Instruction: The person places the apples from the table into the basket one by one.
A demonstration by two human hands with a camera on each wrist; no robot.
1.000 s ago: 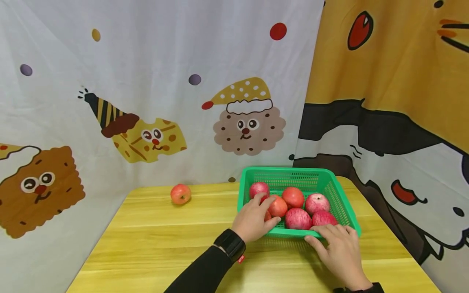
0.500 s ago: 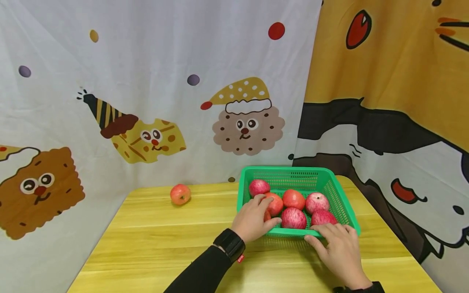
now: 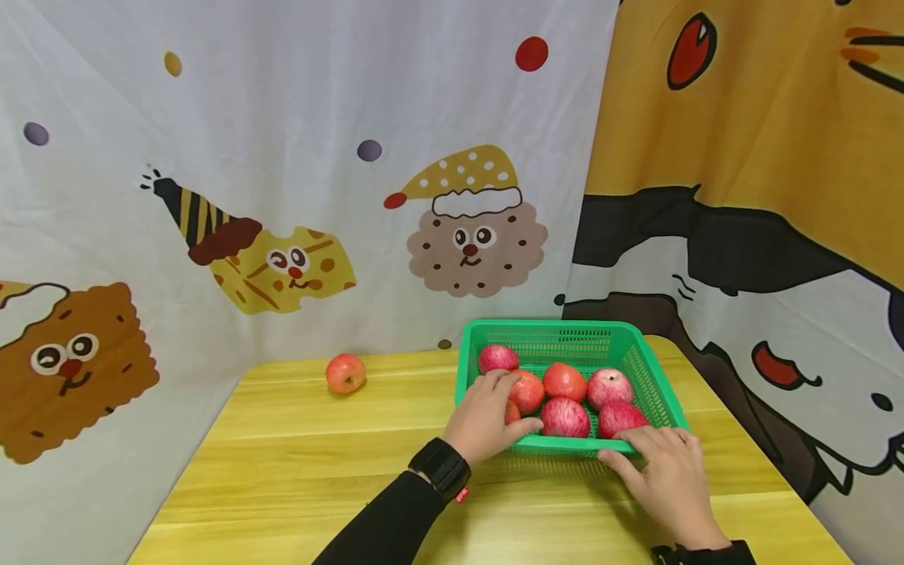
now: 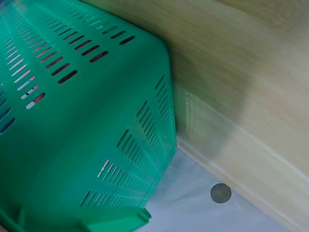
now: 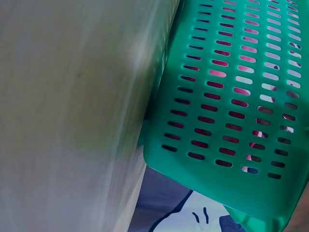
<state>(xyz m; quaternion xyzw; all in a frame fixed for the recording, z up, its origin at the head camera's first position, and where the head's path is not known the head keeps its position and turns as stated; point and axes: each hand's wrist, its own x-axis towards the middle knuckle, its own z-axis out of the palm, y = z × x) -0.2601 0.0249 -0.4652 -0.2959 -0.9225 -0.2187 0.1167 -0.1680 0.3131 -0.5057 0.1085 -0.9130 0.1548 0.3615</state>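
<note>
The green plastic basket [image 3: 572, 447] stands at the back right of the table, its slotted outer walls filling much of both wrist views. Over its front left corner, my left hand [image 3: 483, 416] grips the rim, fingers inside and thumb lying along the front edge. An orange-red apple [image 3: 527, 391] sits right by those fingertips; another apple is partly hidden beneath the hand. My right hand [image 3: 667, 475] holds the front rim near the right corner, thumb outside, fingers hooked over. Beside its fingertips lies a striped red apple [image 3: 620, 418]. Several other apples share the basket.
A single red apple [image 3: 345, 373] rests at the back left of the wooden table [image 3: 318, 471]. A white curtain [image 3: 297, 118] with cartoon prints hangs behind, and an orange, black and white one [image 3: 734, 157] closes the right side.
Inside the basket, the middle striped apple and the orange-red apple by my left hand have shifted left. My right hand has slid slightly right along the rim. The left hand stays put.
</note>
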